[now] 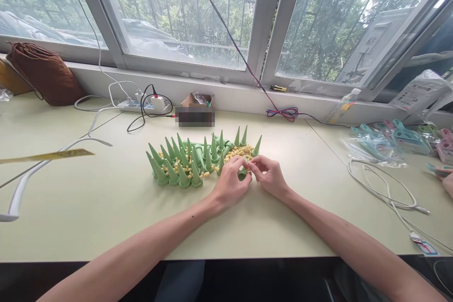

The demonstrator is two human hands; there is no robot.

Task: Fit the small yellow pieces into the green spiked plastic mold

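My left hand (pixel 231 180) is closed around a green cone-shaped spike (pixel 242 175), whose round open end shows below the fingers. My right hand (pixel 269 173) meets it fingertip to fingertip, thumb and forefinger pinched on what looks like a small yellow plastic piece, mostly hidden. Just behind and to the left, several green spikes (pixel 184 178) stand point up in a cluster, with others lying on their sides. Small yellow plastic pieces (pixel 240 151) are heaped behind my left hand and scattered among the spikes. A single upright spike (pixel 257 145) stands behind my right hand.
Along the sill are a power strip (pixel 145 106), a small cardboard box (pixel 198 99) and a bundled cable (pixel 283 113). White cables (pixel 382 188) and bagged clips (pixel 378 141) lie right. Another person's hand (pixel 448 179) shows at the right edge.
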